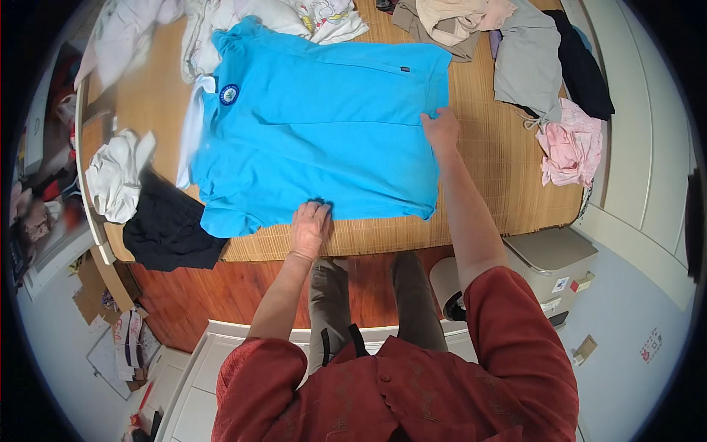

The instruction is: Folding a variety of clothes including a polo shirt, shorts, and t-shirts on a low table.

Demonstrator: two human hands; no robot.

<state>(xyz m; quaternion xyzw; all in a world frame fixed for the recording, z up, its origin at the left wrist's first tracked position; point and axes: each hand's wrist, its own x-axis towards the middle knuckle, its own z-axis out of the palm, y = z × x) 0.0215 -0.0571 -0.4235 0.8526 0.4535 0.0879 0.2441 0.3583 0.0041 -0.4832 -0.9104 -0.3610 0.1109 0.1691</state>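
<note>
A bright blue short-sleeved shirt [331, 132] with a white collar [190, 135] lies spread on a bamboo mat [491, 182], its collar to the left and its hem to the right. A round dark-blue badge [229, 94] sits near the collar. My left hand [310, 229] is at the shirt's near side edge, fingers curled onto the fabric. The fabric bunches slightly at those fingertips. With thumb and fingers, my right hand [442, 130] grips the hem around its middle. Soft creases run along the shirt between the two hands.
Left of the shirt lie a white crumpled garment [119, 174] and a black garment [168, 221]. White printed clothes [331, 19] are behind it. Grey shorts [527, 66], a black garment [585, 72] and pink clothing [571, 146] lie at the right. A lidded bin [552, 254] stands below the mat's right edge.
</note>
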